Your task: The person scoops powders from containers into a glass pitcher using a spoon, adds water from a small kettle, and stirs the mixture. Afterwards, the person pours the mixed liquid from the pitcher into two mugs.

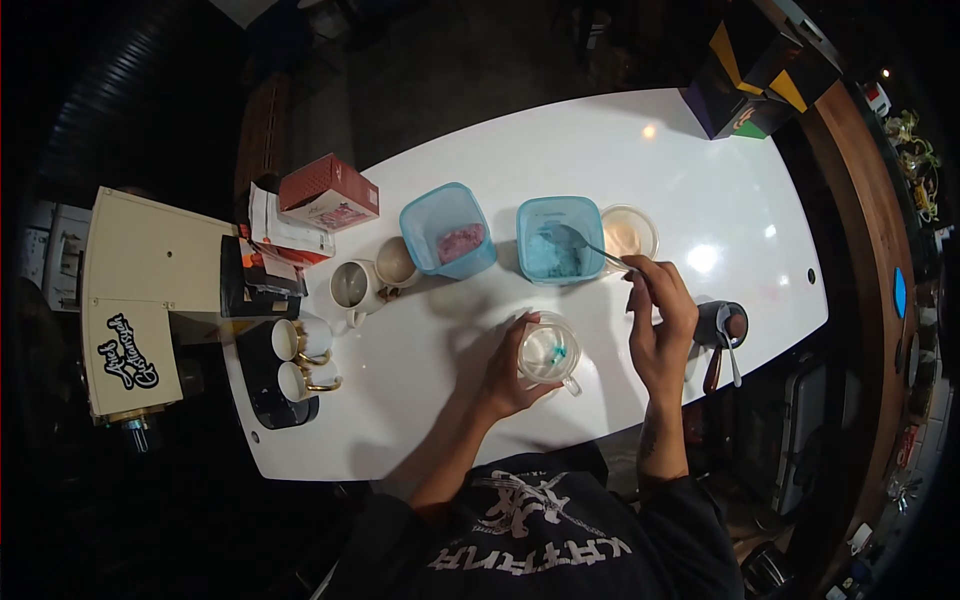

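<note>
Here's the clear cup (545,376), standing on the table (400,440) roughly midway along the near edge and a little in from it, a blue-green streak (557,354) showing inside. The left hand (512,368) has it, fingers curled partway closed around the wall on the left, one fingertip up by the rim. It looks like glass: stiff, fairly light, likely slick if damp and easy to chip, so that broad side hold seems sound; the small handle (573,386), pointing towards the near edge on the right, is free as a second place to grip. Over to the right hand (658,312), fingers pinched shut on the end of a spoon (607,258), which slants down into the blue tub (524,252) farther towards the far edge. Thin and rigid, probably light, the spoon should tip easily with a load in its bowl, so a firm pinch on the handle suits it; whether the bowl touches the blue-green contents (562,264), I can't tell. The tub itself seems to be plastic, light enough to slide, and its walls, best steadied near a corner, have no hand on them.
</note>
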`<state>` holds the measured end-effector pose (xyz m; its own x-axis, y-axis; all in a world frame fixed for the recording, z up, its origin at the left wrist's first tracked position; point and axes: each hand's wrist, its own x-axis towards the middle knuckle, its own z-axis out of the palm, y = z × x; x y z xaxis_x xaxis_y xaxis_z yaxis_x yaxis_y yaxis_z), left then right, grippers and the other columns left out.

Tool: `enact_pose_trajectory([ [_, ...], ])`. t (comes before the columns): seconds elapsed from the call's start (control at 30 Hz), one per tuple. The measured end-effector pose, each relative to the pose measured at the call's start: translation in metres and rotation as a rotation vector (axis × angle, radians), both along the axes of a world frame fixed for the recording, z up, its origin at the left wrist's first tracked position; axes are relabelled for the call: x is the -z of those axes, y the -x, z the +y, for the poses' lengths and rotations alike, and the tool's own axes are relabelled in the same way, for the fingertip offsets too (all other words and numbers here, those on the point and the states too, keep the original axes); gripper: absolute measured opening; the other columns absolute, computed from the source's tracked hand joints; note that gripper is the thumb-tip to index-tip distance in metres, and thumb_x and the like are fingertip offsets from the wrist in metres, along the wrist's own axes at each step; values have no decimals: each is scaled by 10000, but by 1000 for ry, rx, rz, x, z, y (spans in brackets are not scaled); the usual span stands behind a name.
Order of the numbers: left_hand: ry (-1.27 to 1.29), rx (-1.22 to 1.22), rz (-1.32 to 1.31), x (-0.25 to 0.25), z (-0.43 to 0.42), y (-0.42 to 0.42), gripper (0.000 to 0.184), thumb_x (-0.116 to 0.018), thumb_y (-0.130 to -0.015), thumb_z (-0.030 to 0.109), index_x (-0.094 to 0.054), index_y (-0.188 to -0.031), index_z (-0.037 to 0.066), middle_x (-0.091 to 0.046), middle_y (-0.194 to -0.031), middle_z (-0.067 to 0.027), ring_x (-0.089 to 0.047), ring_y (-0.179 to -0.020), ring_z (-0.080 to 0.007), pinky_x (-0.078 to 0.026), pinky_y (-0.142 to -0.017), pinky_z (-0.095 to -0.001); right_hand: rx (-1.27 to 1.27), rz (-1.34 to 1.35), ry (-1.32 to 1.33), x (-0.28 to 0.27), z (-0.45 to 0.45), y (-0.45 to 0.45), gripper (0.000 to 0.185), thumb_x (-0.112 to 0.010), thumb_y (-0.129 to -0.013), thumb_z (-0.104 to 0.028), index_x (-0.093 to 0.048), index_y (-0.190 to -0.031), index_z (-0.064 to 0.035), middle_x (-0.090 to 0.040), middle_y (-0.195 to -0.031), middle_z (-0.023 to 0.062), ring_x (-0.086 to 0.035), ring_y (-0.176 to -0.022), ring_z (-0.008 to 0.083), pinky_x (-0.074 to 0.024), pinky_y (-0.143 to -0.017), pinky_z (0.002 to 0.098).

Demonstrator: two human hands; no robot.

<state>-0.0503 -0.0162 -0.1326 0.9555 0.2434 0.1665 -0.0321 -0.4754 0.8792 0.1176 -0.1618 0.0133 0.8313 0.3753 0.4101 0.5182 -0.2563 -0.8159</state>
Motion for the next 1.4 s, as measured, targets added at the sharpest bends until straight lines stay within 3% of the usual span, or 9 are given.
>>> enact_pose_trajectory([
  [0.07, -5, 8, -19, -1, -2, 4, 1111, -966, -648, 256, -320, -1523, 26, -472, -1487, -198, -430, -1424, -404, -392, -1171, -472, -7, 23, -11, 3, -6, 6, 201, -545, -997, 43, -669, -1155, 56, -604, -860, 75, -550, -652, 98, -439, -591, 241],
  [0.13, 5, 1, 91, -5, 0, 0, 1120, -964, -651, 267, -311, -1529, 30, -462, -1496, -195, -424, -1426, -403, -387, -1172, -476, -7, 168, -83, 5, -8, 6, 210, -580, -973, 47, -691, -1149, 13, -654, -878, 103, -611, -666, 142, -475, -566, 278],
  [0.57, -8, -15, -1, -10, 0, -3, 1093, -971, -643, 271, -356, -1511, 15, -442, -1497, -214, -443, -1399, -391, -391, -1155, -472, -73, 393, -169, 22, 13, 13, 148, -588, -1024, -61, -648, -1123, 30, -604, -777, 42, -549, -630, 82, -428, -553, 243],
  [0.8, -34, -6, -11, -22, 4, -10, 1062, -971, -641, 271, -392, -1490, 4, -480, -1470, -213, -470, -1384, -397, -411, -1147, -467, -39, 282, -86, 33, 20, 6, 128, -603, -1007, -37, -640, -1118, 15, -573, -712, 35, -525, -597, 78, -421, -553, 244],
  [0.87, -29, -9, -24, -21, 5, -8, 1078, -969, -644, 277, -381, -1509, 17, -471, -1496, -195, -458, -1405, -392, -410, -1157, -459, -60, 285, -47, 35, 22, 6, 148, -576, -1044, -57, -622, -1164, 17, -545, -713, -12, -481, -617, 24, -378, -567, 193],
  [0.93, -62, -1, -13, -22, 5, -6, 1082, -968, -641, 281, -379, -1508, 13, -470, -1495, -199, -464, -1397, -397, -413, -1151, -463, -45, 267, -73, 34, 26, 6, 130, -587, -1026, -25, -626, -1141, 22, -536, -706, -12, -469, -617, 27, -378, -572, 197],
  [1.0, -62, -2, -14, -21, 5, -4, 1082, -967, -641, 281, -378, -1508, 12, -470, -1496, -200, -464, -1396, -398, -414, -1149, -466, -45, 241, 8, 33, 26, 5, 131, -618, -968, 24, -648, -1095, 21, -642, -760, 108, -589, -599, 114, -444, -561, 272],
  [1.2, -80, 8, 13, -27, 6, -6, 1073, -961, -650, 273, -371, -1506, 7, -466, -1499, -201, -463, -1396, -398, -413, -1149, -469, -33, 148, -12, 29, 26, 5, 146, -609, -964, 37, -666, -1098, 38, -682, -814, 149, -664, -637, 148, -473, -557, 289],
  [1.4, -50, 11, 8, -28, 7, -5, 1040, -953, -655, 233, -384, -1493, -4, -484, -1489, -195, -457, -1408, -387, -398, -1167, -461, 3, 150, -71, 20, 20, 6, 157, -614, -955, 54, -677, -1098, 38, -690, -815, 130, -689, -634, 156, -519, -569, 284],
])
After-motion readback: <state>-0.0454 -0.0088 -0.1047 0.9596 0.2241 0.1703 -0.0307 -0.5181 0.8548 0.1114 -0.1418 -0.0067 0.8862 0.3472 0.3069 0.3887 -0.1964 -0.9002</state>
